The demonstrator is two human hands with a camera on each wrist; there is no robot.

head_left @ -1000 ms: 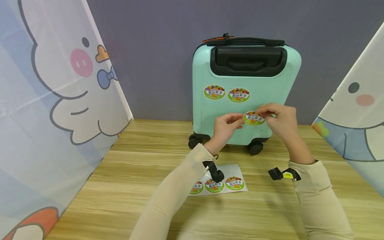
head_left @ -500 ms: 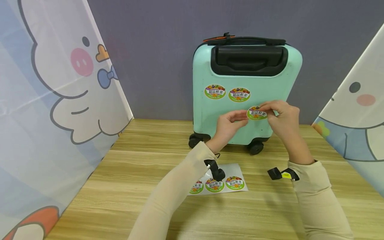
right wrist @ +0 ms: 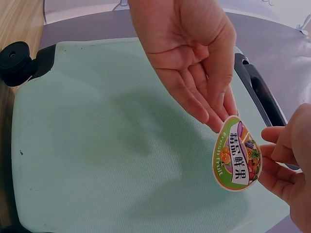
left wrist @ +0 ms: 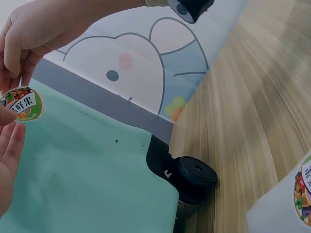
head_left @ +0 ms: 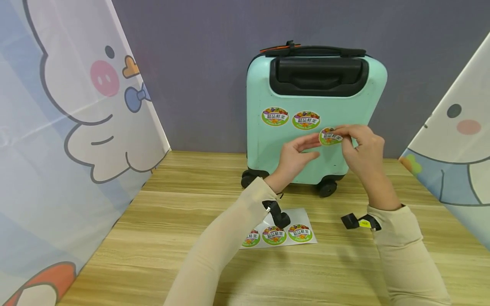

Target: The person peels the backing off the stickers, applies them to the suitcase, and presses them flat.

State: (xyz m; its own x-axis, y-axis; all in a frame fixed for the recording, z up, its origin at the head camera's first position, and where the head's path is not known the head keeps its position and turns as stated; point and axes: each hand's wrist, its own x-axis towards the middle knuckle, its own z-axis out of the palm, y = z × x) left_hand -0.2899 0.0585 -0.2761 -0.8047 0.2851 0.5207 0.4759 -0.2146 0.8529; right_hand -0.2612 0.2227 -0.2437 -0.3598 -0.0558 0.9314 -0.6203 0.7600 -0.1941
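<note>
Our right hand (head_left: 363,146) pinches an oval fruit sticker (head_left: 329,136) between thumb and fingers at its right edge, seen from the head view. We find that sticker in front of the right half of a mint suitcase (head_left: 268,148), lower than two matching stickers (head_left: 275,116) on the left half. Our left hand (head_left: 292,159) is at the sticker's left side, fingers extended and thumb spread below them. At the near side, a white sheet (head_left: 294,216) with more stickers lies on the wooden table (head_left: 153,263), partly hidden by our left sleeve (head_left: 226,236). A grey wall (head_left: 191,85) stands at the far side, with cartoon panels to the left (head_left: 57,170) and right (head_left: 459,127).

From the left wrist view, we see the right hand reaching in from the right to the sticker, while our left thumb overlaps part of it. The suitcase's right black wheel (left wrist: 197,172) shows beside the table, and a corner of the sheet appears nearer.

From the right wrist view, we see the sticker curved, its lettering readable as "Fresh fruit". Our left fingers, straight and close together, meet its left end; our right fingers hold the other. We cannot tell whether it touches the suitcase.
</note>
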